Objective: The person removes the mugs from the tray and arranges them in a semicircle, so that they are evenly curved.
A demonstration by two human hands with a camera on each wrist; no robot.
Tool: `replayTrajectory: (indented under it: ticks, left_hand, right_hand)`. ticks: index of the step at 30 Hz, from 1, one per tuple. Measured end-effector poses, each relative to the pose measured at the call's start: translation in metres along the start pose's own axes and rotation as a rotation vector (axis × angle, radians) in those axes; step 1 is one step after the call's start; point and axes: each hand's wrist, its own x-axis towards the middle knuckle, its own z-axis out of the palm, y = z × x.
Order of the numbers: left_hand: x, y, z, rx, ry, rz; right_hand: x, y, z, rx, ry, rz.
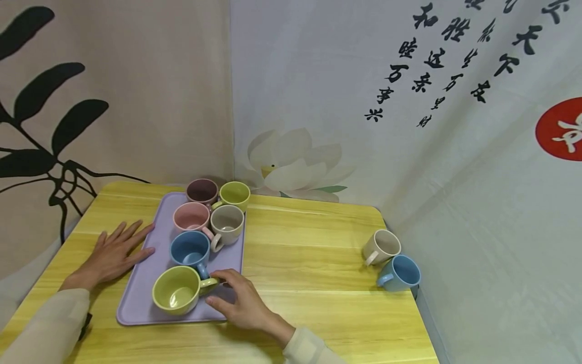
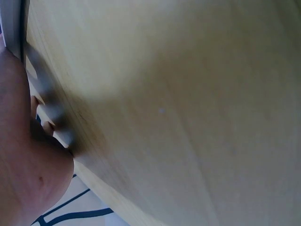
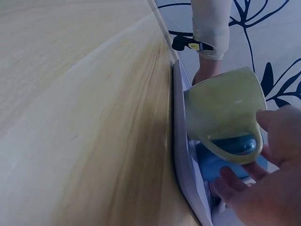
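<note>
A yellow-green mug (image 1: 176, 290) stands at the near end of the lilac tray (image 1: 141, 298), its handle pointing right. Around that handle is my right hand (image 1: 247, 303), fingers spread and thumb apart from them; in the right wrist view the right hand (image 3: 268, 188) is beside the handle of the same mug (image 3: 225, 103), without a closed grip. A blue mug (image 1: 190, 247) sits just behind it. My left hand (image 1: 115, 255) lies with fingers extended at the tray's left edge, fingertips touching the rim. The left wrist view shows only part of the left hand (image 2: 28, 160).
Farther back on the tray stand a pink mug (image 1: 191, 217), a grey mug (image 1: 227, 222), a purple mug (image 1: 202, 191) and another yellow-green mug (image 1: 235, 193). A beige mug (image 1: 382, 246) and a blue mug (image 1: 399, 273) stand by the right edge of the wooden table (image 1: 309, 253).
</note>
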Motion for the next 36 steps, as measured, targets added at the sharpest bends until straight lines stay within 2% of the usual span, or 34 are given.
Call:
replayTrajectory:
  ticks: [15, 22, 25, 36]
  left_hand:
    - [-0.001, 0.001, -0.001, -0.001, -0.003, 0.004]
    - [-0.002, 0.002, 0.000, 0.008, 0.002, 0.001]
    - [-0.001, 0.003, -0.001, 0.009, 0.003, -0.001]
    - [0.000, -0.002, 0.003, -0.014, 0.022, 0.015]
  right_hand:
    - [0.002, -0.006, 0.003, 0.058, 0.001, 0.006]
    - [0.006, -0.010, 0.003, 0.185, -0.053, 0.132]
    - [0.008, -0.012, 0.003, 0.223, -0.060, 0.160]
    - [0.010, -0.023, 0.003, 0.193, -0.040, 0.226]
